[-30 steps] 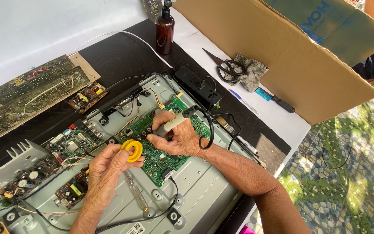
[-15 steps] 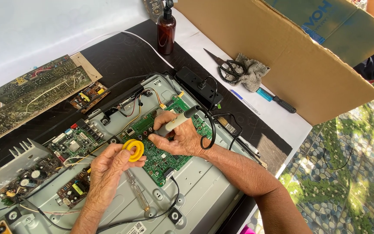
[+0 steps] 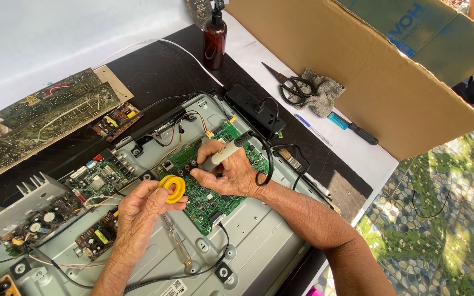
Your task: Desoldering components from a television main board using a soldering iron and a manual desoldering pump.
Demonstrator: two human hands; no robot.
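Over the green circuit board (image 3: 204,189), the right hand (image 3: 229,172) is gripping a soldering iron (image 3: 225,154) tight, its tip pointing down at the board. Just beside it, the left hand (image 3: 138,211) is pinching a yellow spool of solder (image 3: 172,188) between thumb and fingers. I think the hot tip is sitting very near the fingers, so a small slip could be burning skin or hurting a tiny part. The iron's black cord (image 3: 267,161) is looping by the wrist and could be tugging the tool off its spot. A clear screwdriver (image 3: 175,241) is lying on the grey metal panel (image 3: 259,235). Farther out, scissors (image 3: 289,85) are resting on a rag (image 3: 319,93) beside a brown bottle (image 3: 215,35) and a big cardboard sheet (image 3: 368,71), all in bright sunlight.
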